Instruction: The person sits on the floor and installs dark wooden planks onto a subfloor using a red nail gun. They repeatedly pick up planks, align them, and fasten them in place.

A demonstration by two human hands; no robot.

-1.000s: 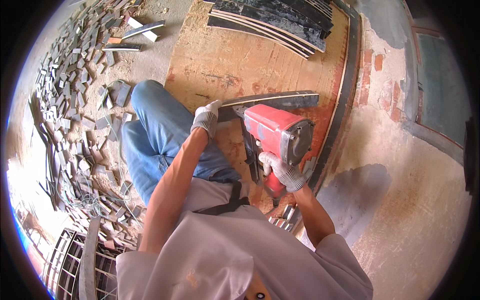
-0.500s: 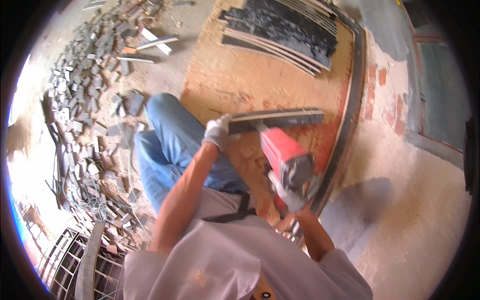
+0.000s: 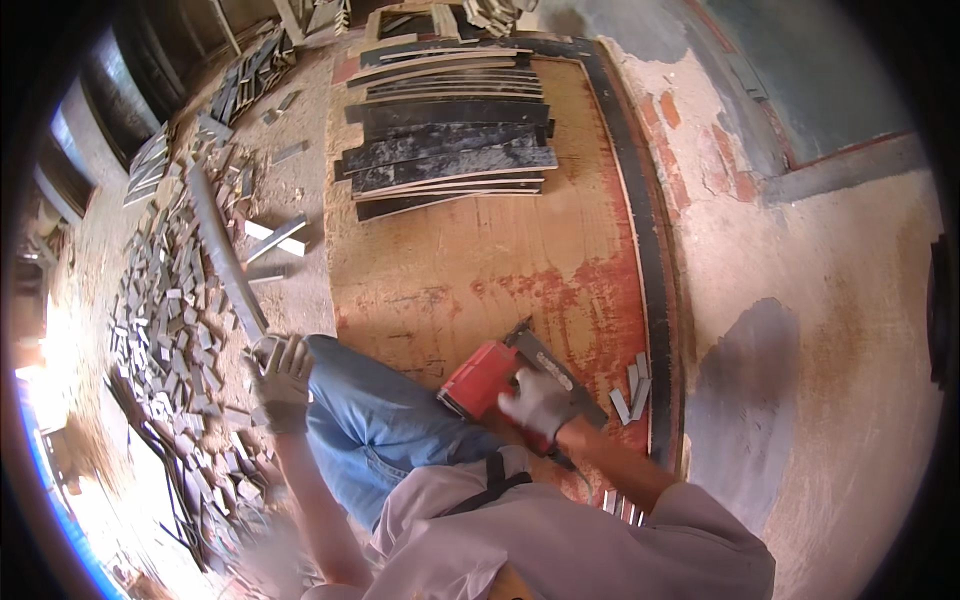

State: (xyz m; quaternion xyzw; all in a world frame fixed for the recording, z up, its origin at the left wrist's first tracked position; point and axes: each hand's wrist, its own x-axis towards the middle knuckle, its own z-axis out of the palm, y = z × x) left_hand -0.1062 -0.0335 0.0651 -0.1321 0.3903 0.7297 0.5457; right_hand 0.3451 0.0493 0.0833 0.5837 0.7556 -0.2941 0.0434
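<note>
From my end, the right hand (image 3: 540, 402) has its fingers curled round the nailer (image 3: 472, 376), low over the board (image 3: 460, 245); the left hand (image 3: 281, 385) meets the near end of the strip (image 3: 224, 252), beside the scraps (image 3: 165, 345) — fingers slightly apart; gripping, I can't tell.

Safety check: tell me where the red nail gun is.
In the head view, below centre, the red nail gun is in the right hand, beside the blue jeans.
</note>
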